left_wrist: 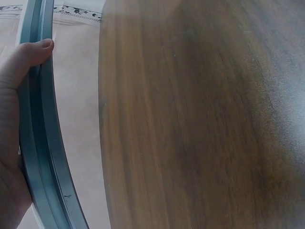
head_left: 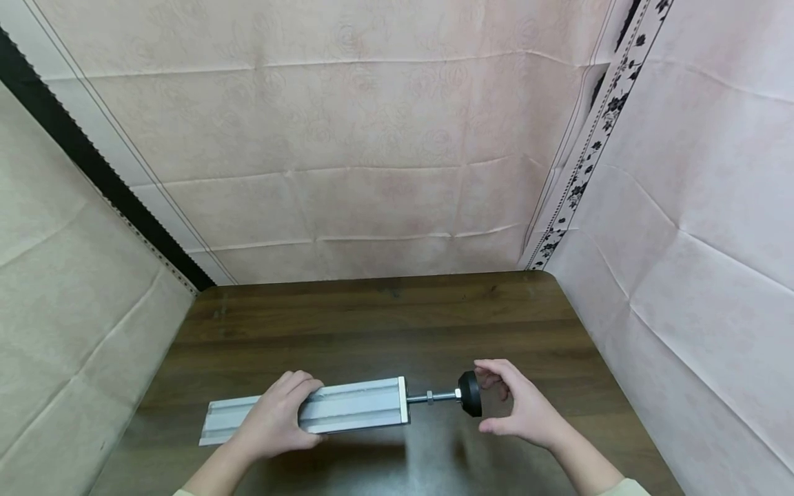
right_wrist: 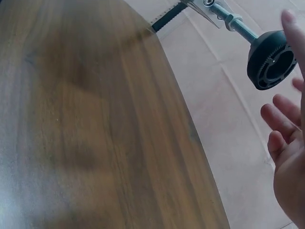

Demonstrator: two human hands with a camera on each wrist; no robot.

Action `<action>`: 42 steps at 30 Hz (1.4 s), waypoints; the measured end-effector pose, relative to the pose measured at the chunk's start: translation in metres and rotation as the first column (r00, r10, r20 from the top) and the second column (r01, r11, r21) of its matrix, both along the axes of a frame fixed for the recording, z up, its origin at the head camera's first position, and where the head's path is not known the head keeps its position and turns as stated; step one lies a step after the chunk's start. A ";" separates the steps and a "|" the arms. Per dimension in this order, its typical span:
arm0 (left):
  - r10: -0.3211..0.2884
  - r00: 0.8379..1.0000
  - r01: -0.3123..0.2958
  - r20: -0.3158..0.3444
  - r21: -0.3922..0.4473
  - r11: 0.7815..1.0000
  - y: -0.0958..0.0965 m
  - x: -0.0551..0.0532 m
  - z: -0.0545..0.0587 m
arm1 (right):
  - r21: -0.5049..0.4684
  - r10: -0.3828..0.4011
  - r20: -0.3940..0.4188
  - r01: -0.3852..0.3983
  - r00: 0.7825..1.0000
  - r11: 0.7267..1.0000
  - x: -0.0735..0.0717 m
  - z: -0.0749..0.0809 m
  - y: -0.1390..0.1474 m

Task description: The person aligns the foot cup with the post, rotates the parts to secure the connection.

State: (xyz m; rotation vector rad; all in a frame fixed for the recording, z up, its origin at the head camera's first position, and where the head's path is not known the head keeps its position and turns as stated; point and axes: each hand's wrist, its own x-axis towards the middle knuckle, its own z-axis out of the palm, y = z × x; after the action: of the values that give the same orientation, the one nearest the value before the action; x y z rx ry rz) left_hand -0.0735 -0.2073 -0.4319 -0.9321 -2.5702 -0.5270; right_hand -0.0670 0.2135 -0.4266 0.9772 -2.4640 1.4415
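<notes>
A silver grooved aluminium profile (head_left: 356, 405) is held above the table by my left hand (head_left: 282, 413), which grips it near its middle. In the left wrist view, the thumb lies across the grooved face of the profile (left_wrist: 50, 143). From its right end plate sticks a threaded rod with nuts (head_left: 437, 397), tipped with a black round levelling foot (head_left: 470, 394). Just right of the foot is my right hand (head_left: 521, 406), thumb and fingers spread apart around nothing. The right wrist view shows the hollow underside of the foot (right_wrist: 274, 62) near the fingers, with a gap between.
Below lies a brown wood-grain table (head_left: 372, 324) with rounded far corners. Pale creased cloth (head_left: 372, 138) hangs behind it, and more cloth (head_left: 701, 207) stands at both sides. The profile casts a shadow on the tabletop.
</notes>
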 end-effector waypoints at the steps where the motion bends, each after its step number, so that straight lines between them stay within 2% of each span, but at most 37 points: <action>1: 0.000 1.000 0.000 0.003 -0.002 1.000 0.000 0.000 0.000 | 0.003 0.006 -0.021 -0.006 1.000 1.000 0.000 0.000 0.000; 7: -0.004 1.000 0.004 0.004 0.004 1.000 0.000 0.000 0.000 | 0.011 0.036 -0.059 -0.035 0.998 0.999 0.002 -0.001 -0.003; 13: -0.015 1.000 0.015 0.002 0.013 1.000 0.000 0.000 -0.001 | 0.017 0.015 -0.002 -0.015 1.000 1.000 0.007 0.003 -0.007; 18: -0.018 1.000 0.018 0.014 0.004 1.000 0.001 0.000 -0.001 | 0.021 0.004 0.027 -0.005 1.000 1.000 0.013 0.021 -0.013; 21: -0.019 1.000 0.019 0.017 0.001 1.000 0.001 0.000 -0.001 | 0.031 -0.011 0.093 0.008 0.996 0.999 0.014 0.030 -0.016; 25: -0.017 1.000 0.018 0.022 -0.004 1.000 0.001 0.000 0.000 | 0.037 -0.031 0.192 0.024 0.981 0.999 0.011 0.022 -0.013; 30: -0.012 1.000 0.012 0.022 -0.008 1.000 0.001 0.000 0.000 | -0.017 0.008 0.263 -0.004 0.965 1.000 0.006 0.010 -0.009; 34: -0.010 1.000 0.010 0.005 -0.007 1.000 0.001 0.000 0.000 | -0.036 0.019 0.304 -0.008 0.953 0.999 0.005 0.010 -0.011; 42: 0.004 1.000 -0.003 0.025 -0.037 0.999 0.001 0.000 0.003 | -0.023 0.007 0.381 0.001 0.924 1.000 0.005 0.011 -0.012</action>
State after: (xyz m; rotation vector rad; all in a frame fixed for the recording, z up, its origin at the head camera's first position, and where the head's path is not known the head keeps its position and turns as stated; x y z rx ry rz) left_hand -0.0736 -0.2064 -0.4291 -0.9385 -2.6119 -0.4956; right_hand -0.0617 0.2016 -0.4151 0.7524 -2.6961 1.8060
